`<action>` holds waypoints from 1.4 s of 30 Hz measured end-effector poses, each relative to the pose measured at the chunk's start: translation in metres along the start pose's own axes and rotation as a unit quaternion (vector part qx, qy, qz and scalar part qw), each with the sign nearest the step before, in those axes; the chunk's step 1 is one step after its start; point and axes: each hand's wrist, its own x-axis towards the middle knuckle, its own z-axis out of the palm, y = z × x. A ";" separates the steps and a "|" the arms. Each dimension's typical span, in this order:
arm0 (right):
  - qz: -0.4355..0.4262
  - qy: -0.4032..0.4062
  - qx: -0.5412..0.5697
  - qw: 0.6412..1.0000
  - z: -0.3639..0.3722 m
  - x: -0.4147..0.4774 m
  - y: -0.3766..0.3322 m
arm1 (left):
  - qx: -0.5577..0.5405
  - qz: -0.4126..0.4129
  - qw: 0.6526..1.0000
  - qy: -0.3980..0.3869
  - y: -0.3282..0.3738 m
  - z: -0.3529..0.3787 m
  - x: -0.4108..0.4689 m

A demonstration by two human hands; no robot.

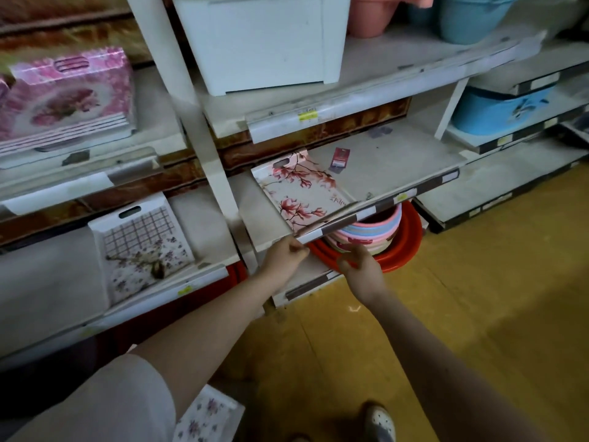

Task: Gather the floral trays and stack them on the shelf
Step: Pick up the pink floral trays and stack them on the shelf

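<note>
At the upper left of the frame a pile of pink flower trays (67,100) leans on a high shelf board. Below it, at the middle left, a checked tray (143,247) with little purple flowers lies alone on its own board. At the bottom, just beside the person's knee, a small flower tray (207,416) peeks out.

In the middle, the left hand (285,256) reaches up to the front edge of the shelf (398,167). Its fingers and thumb are squeezed on the near corner of the blossom tray (299,189). This tray has pink blossoms on white. It lies on the shelf, and its near edge sits right at the striped front strip.

High above it, at the top middle, stands a white box (264,43).

Just to the right, the right hand (360,269) is under the shelf edge, near the left hand but not touching it. Its fingers are curled in. I cannot tell if it holds anything.

Behind that hand, pink and blue bowls (376,224) sit stacked inside a red tub (411,237) under the shelf. A red tag (341,157) lies on the shelf, near the far end of the blossom tray.

At the upper right a blue tub (500,110) sits on another board. The yellow floor (446,298) fills the lower right, and one shoe (379,422) shows at the bottom.
</note>
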 end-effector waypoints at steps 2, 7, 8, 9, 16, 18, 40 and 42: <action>0.004 -0.004 0.019 1.000 -0.018 0.014 0.008 | -0.011 -0.021 1.000 0.014 0.013 0.013 0.008; 0.018 -0.014 0.077 0.997 -0.074 0.054 0.029 | -0.052 -0.078 0.994 0.052 0.049 0.053 0.024; 0.022 -0.020 0.087 0.996 -0.083 0.060 0.033 | -0.064 -0.091 0.992 0.055 0.054 0.061 0.025; 0.025 -0.029 0.096 0.995 -0.089 0.066 0.036 | -0.073 -0.101 0.990 0.059 0.056 0.068 0.026; 0.058 -0.059 0.122 0.989 -0.110 0.107 0.052 | -0.180 -0.190 0.959 0.105 0.061 0.085 0.046; 0.072 -0.058 0.123 0.988 -0.111 0.120 0.053 | -0.202 -0.212 0.949 0.120 0.062 0.087 0.055; 0.246 -0.101 0.271 0.925 -0.075 0.312 0.090 | -0.375 -0.340 0.844 0.178 0.008 0.126 0.212; 0.267 -0.099 0.289 0.914 -0.069 0.328 0.100 | -0.392 -0.356 0.825 0.196 -0.006 0.138 0.218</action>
